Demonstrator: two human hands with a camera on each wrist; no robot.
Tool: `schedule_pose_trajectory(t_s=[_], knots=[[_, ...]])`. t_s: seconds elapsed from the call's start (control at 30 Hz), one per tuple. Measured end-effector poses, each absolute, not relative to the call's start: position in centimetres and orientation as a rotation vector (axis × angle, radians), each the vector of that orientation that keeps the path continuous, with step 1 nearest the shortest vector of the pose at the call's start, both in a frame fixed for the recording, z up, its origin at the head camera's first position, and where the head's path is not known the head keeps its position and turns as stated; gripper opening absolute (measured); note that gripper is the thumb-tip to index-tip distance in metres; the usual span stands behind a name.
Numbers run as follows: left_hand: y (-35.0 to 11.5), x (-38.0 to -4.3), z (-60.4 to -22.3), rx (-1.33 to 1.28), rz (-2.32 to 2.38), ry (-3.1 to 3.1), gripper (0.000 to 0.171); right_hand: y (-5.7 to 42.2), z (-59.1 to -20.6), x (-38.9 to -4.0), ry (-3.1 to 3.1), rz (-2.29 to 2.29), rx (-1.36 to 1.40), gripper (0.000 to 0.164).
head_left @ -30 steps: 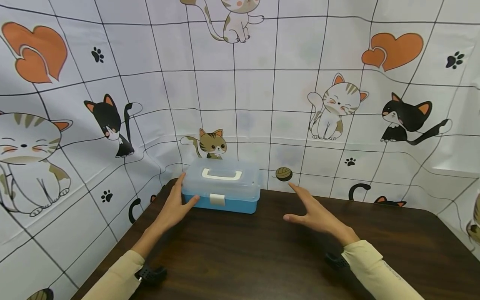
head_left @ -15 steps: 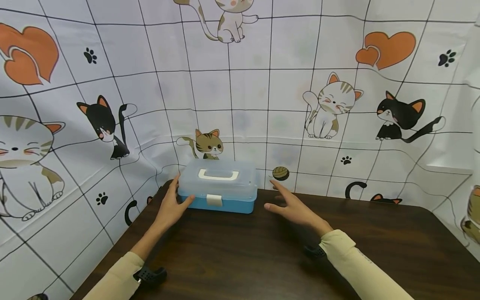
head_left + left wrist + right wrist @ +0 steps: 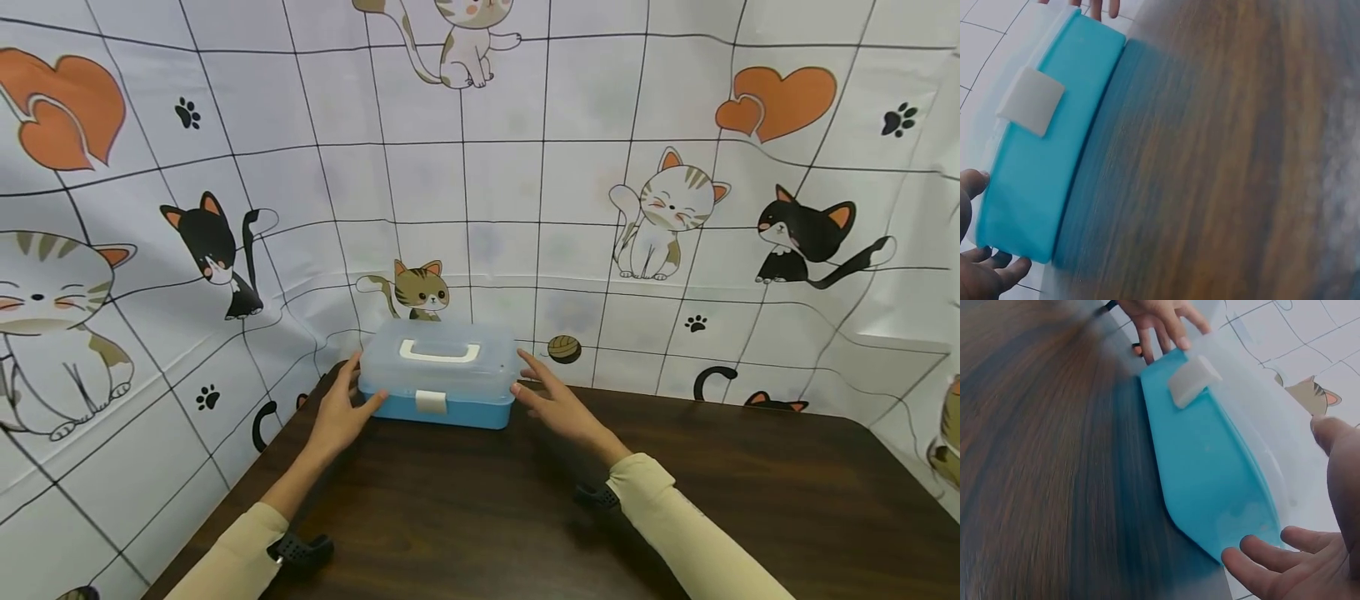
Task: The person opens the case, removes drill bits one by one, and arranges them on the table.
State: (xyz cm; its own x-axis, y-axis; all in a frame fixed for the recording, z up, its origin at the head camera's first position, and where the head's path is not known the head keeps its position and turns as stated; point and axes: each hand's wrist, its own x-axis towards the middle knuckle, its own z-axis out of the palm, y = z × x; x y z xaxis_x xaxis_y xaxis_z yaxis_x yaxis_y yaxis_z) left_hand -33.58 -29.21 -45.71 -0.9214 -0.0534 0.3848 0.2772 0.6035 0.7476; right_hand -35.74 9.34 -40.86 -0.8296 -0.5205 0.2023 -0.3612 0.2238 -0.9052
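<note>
A blue box (image 3: pixel 450 377) sat near the desk's (image 3: pixel 465 517) back left corner. The left hand (image 3: pixel 342 418) and right hand (image 3: pixel 561 410) were loosely spread at its ends.

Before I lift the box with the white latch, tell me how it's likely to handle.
The box looks like molded plastic, so it should stay stiff. Its smooth, glossy blue sides may be slippery. Sitting low and broad on the table, it will probably slide before tipping; I can't tell its contents or weight.
</note>
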Motion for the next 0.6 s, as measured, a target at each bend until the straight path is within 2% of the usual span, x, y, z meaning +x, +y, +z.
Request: schedule_pose_trajectory(t_s=[0.37, 0.6], knots=[[-28.3, -33.6, -45.6, -0.201, -1.278, -2.396, 0.093, 8.5, -42.6, -36.9, 2.408, -1.705, -0.876, 0.066], [-27.6, -33.1, -45.1, -0.065, -1.398, -2.405, 0.091, 8.3, -42.9, -36.8, 2.419, -1.733, -0.878, 0.064]])
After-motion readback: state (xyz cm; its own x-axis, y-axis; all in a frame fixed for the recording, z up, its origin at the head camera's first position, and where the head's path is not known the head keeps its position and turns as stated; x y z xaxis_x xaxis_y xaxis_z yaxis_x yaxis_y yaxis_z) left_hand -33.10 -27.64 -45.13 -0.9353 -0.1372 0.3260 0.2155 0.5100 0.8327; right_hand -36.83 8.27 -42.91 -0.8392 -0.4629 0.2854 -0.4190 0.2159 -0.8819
